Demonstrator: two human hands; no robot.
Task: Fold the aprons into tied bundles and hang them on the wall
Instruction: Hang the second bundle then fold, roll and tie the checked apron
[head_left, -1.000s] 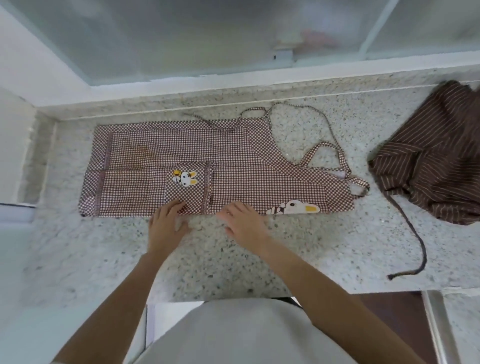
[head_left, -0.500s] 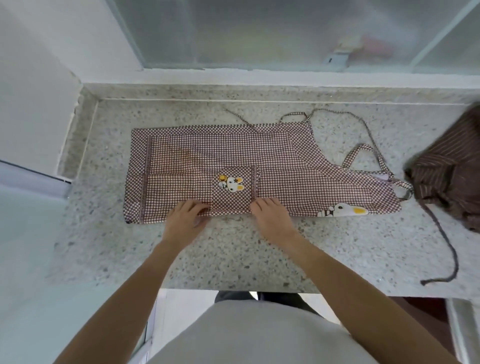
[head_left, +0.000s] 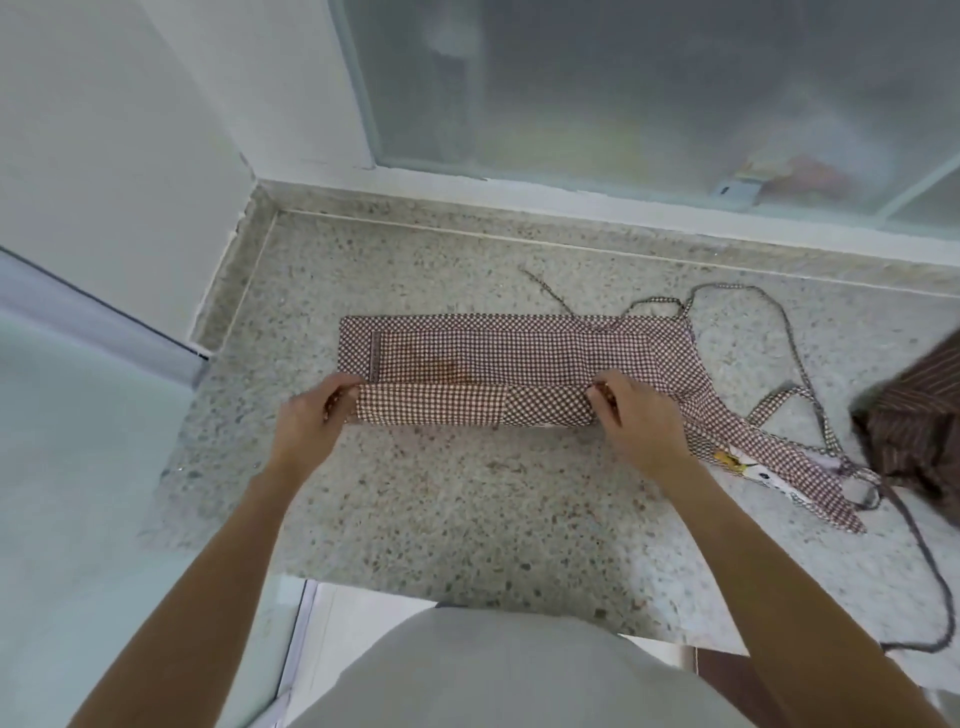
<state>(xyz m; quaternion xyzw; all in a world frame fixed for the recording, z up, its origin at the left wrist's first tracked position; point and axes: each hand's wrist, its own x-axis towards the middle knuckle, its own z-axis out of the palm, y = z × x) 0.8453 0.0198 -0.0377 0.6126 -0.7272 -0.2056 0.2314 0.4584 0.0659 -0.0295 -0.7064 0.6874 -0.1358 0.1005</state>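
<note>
Nearest me, my torso in a pale shirt (head_left: 498, 670), two bare forearms reaching out over the speckled bench (head_left: 467, 509).

Two hands at work. Left hand (head_left: 306, 421): fingers curled round the left end of a turned-up fold, pinching it. Right hand (head_left: 636, 421): fingers curled round the fold's right end, thumb side tucked into the cloth. Both grips holding fabric, neither wide.

Two aprons counted. One, the checked apron (head_left: 498, 348), lies mid-bench, lengthwise left to right; its near edge is lifted and rolled over into a narrow band between my hands, underside showing. A brownish stain on the flat part. Its bib end trails right past my right hand, with a cartoon patch (head_left: 737, 462) partly hidden under the cloth. Thin ties (head_left: 779, 322) loop loosely on the bench behind and to the right.

Two, the striped apron (head_left: 914, 415), dark brown, bunched at the right edge, cut off by the frame; one dark tie (head_left: 930, 566) runs toward me.

Beyond: frosted window (head_left: 649, 88), white wall (head_left: 130, 130) at left.
</note>
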